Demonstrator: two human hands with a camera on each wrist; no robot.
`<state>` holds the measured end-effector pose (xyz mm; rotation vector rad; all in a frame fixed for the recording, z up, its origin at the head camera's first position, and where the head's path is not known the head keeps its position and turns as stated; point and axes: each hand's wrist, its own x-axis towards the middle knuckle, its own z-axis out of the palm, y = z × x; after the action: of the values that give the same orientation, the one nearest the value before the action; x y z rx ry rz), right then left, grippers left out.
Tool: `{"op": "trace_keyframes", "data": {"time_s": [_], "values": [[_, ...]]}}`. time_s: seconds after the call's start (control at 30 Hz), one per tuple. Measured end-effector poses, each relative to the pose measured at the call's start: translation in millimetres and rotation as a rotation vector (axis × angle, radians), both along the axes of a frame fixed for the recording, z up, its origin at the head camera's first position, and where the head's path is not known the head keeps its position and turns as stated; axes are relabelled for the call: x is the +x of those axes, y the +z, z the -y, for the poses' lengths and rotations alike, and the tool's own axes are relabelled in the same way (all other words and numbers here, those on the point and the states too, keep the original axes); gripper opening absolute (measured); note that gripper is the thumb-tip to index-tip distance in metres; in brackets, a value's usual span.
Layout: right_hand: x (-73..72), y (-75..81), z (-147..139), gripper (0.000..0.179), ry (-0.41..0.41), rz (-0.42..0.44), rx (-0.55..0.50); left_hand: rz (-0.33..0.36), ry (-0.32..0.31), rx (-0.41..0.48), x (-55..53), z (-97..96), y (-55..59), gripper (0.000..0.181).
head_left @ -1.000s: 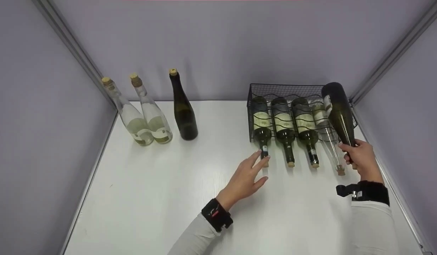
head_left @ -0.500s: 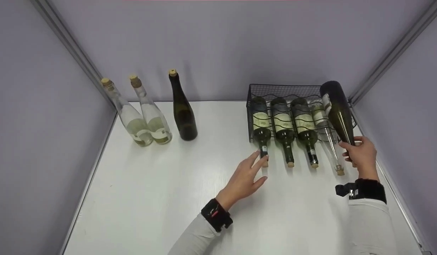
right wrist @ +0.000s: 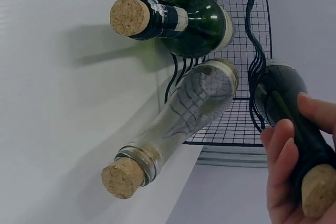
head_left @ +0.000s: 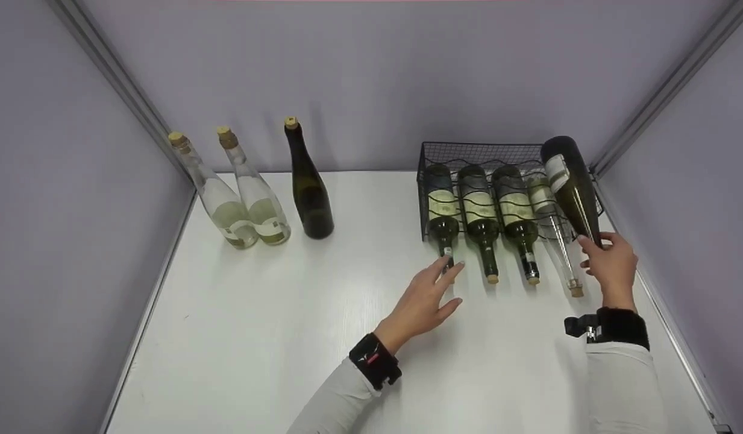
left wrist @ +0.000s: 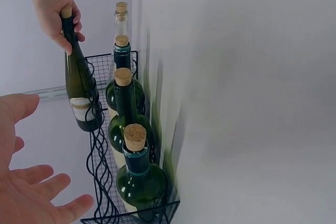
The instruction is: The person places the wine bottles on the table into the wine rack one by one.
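Note:
My right hand (head_left: 612,265) grips a dark green corked bottle (head_left: 573,187) by its neck, base pointing away. That bottle is over the right end of a black wire rack (head_left: 420,199), above a clear corked bottle (right wrist: 194,98) lying there. Several corked bottles lie side by side in the rack, necks toward me, including green ones with cream labels (head_left: 481,205). My left hand (head_left: 416,301) has its fingers spread near the neck of the leftmost green bottle (left wrist: 139,184). The left wrist view shows it holding nothing.
Two clear corked bottles (head_left: 231,217) (head_left: 263,211) stand upright at the table's back left. A dark corked bottle (head_left: 311,199) stands right of them. Grey-purple panels (head_left: 347,72) enclose the white table (head_left: 257,337) at the back and sides.
My right hand and the dark green bottle have shifted slightly left and away from me. My left hand has moved a little to the right, fingers still spread.

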<state>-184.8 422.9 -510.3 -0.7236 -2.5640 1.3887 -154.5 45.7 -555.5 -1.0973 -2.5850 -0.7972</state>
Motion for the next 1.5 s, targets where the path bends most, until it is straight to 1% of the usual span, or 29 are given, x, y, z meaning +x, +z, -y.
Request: {"op": "trace_keyframes", "data": {"time_s": [0.1, 0.2, 0.3, 0.43, 0.5, 0.63, 0.73, 0.97, 1.27, 1.4, 1.5], "values": [[-0.5, -1.7, -3.0, 0.062, -0.01, -0.038, -0.166, 0.015, -0.011, -0.002, -1.2, -3.1, 1.3, 0.067], [-0.2, -2.3, -7.0, 0.045, -0.018, -0.07, -0.349, 0.028, -0.013, -0.007, -2.2, -5.5, 2.2, 0.067], [0.9, -1.8, -11.2, 0.029, -0.019, -0.08, -0.525, 0.027, -0.015, -0.01, -2.5, -6.9, 2.4, 0.067], [2.4, -1.0, -16.8, 0.016, 0.004, -0.069, -0.706, 0.022, -0.017, -0.007, -2.4, -7.5, 1.7, 0.067], [2.9, -0.2, -19.3, 0.015, 0.02, -0.056, -0.776, 0.021, -0.018, -0.007, -2.3, -7.6, 1.1, 0.067], [3.3, 1.6, -25.3, 0.023, 0.064, -0.013, -0.902, 0.021, -0.018, -0.011, -1.9, -7.5, 0.5, 0.068], [3.2, 1.8, -29.6, 0.024, 0.091, 0.018, -0.985, 0.017, -0.02, -0.013, -1.7, -7.4, 0.2, 0.068], [2.3, -0.4, -35.4, 0.022, 0.097, 0.045, -1.123, 0.009, -0.025, -0.026, -2.0, -9.7, -0.2, 0.067], [0.5, -1.5, -34.8, 0.025, 0.103, 0.042, -1.19, 0.019, -0.029, -0.031, -2.3, -8.8, -1.1, 0.067], [0.8, -1.9, -34.2, 0.025, 0.107, 0.055, -1.182, 0.018, -0.03, -0.035, -2.3, -8.4, -0.8, 0.067], [2.2, -1.1, -33.6, 0.025, 0.111, 0.058, -1.112, 0.02, -0.026, -0.036, -1.9, -7.4, -0.8, 0.067]]}}
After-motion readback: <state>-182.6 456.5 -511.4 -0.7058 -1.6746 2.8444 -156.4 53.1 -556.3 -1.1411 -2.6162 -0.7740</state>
